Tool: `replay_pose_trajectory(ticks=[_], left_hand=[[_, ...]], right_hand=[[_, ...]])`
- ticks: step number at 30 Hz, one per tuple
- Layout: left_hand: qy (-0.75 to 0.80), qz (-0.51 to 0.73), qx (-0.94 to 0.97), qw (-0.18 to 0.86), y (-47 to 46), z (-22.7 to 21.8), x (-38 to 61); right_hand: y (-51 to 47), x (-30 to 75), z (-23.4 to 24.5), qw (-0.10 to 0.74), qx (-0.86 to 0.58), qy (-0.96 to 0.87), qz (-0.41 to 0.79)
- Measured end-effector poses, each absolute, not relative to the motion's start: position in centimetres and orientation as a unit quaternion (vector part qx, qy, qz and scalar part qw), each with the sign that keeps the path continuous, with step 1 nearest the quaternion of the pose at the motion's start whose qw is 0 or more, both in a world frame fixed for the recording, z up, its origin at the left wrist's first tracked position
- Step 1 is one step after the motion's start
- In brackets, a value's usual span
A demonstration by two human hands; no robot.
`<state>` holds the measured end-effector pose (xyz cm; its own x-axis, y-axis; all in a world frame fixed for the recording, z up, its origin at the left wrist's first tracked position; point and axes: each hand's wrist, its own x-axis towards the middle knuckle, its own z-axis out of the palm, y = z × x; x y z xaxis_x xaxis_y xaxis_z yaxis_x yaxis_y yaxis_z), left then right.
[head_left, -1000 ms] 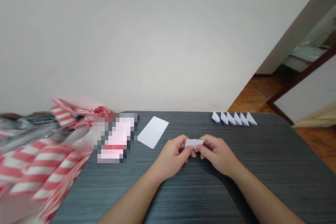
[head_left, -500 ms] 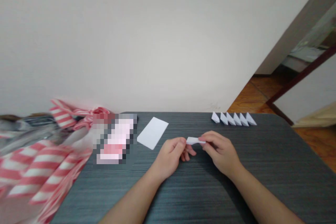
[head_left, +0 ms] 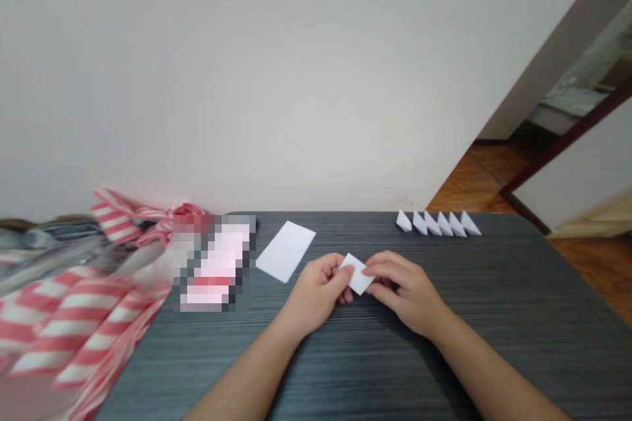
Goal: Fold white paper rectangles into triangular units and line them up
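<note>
Your forearms enter from the lower edge and converge near the frame's center, where your left hand (head_left: 316, 293) pinches the small folded paper (head_left: 360, 281) under its thumb, fingers curled, and your right hand (head_left: 407, 289) grips its right corner between thumb and fingers. The dark, grained table (head_left: 345, 375) fills the lower frame, bearing a white sheet (head_left: 286, 251) left of center and six folded paper pieces (head_left: 433, 225) at its far edge, right of center. A pale wall (head_left: 296, 79) occupies the upper frame, with red-and-white striped cloth (head_left: 69, 319) at lower left and wooden floor (head_left: 459, 181) at right.
</note>
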<state>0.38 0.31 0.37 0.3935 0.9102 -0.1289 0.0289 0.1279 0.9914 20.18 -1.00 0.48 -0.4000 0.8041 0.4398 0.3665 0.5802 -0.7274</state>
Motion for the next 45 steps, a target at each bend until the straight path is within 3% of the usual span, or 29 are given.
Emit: replay_pose_trajectory(ticks=[16,32,45], left_hand=[[0.419,0.319,0.618,0.583,0.2,1.3,0.3],[0.445,0.297,0.634,0.558,0.1,1.6,0.4],[0.443,0.31,0.639,0.547,0.0,1.3,0.4]], right_hand=[[-1.2,20.0,-0.4,0.402,-0.472,-0.702,0.35],[-1.0,19.8,0.3,0.396,-0.47,-0.708,0.346],[-0.8,19.7,1.6,0.345,-0.491,-0.724,0.339]])
